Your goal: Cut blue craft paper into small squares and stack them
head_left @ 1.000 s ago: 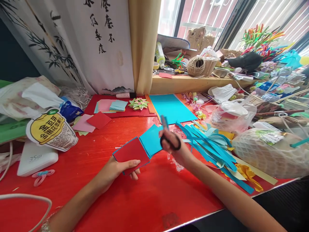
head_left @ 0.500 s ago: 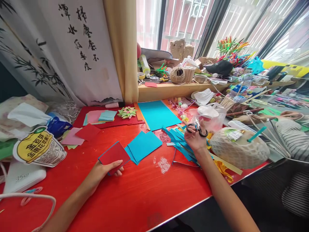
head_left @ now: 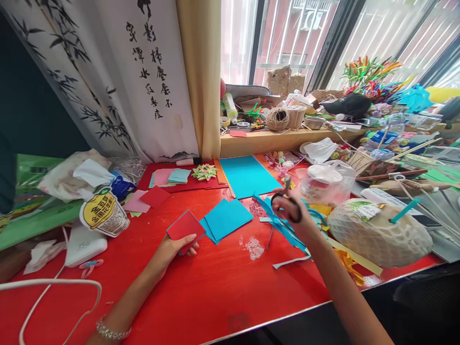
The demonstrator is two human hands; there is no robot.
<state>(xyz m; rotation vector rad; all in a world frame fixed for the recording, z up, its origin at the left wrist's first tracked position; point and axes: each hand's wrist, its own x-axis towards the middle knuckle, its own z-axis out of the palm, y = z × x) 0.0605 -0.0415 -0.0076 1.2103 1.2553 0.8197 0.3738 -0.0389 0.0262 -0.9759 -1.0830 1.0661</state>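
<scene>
My left hand [head_left: 179, 243] grips a red paper square [head_left: 186, 229] with blue paper showing along its edges, thumb on top. Just to the right lies a fanned stack of blue paper squares [head_left: 228, 219] on the red table [head_left: 215, 297]. My right hand [head_left: 293, 215] holds scissors [head_left: 287, 201] with black handles, fingers curled at the loops and blades pointing up and away. Beneath and beside that hand is a pile of blue paper strips [head_left: 280, 225]. A large blue sheet [head_left: 247, 176] lies beyond, on orange paper.
A folded paper flower [head_left: 204, 172] and small coloured squares [head_left: 178, 176] sit at the back left. At the right stand a net-wrapped coconut [head_left: 377, 235] with a straw and a plastic bag [head_left: 328, 179]. A white power bank [head_left: 86, 244] and cable [head_left: 72, 283] lie left.
My right hand swung right over the strips with the scissors, turning palm-up, then rolled back. A thin strip now lies near the table's front right. The left hand still holds the paper; the view shifted.
</scene>
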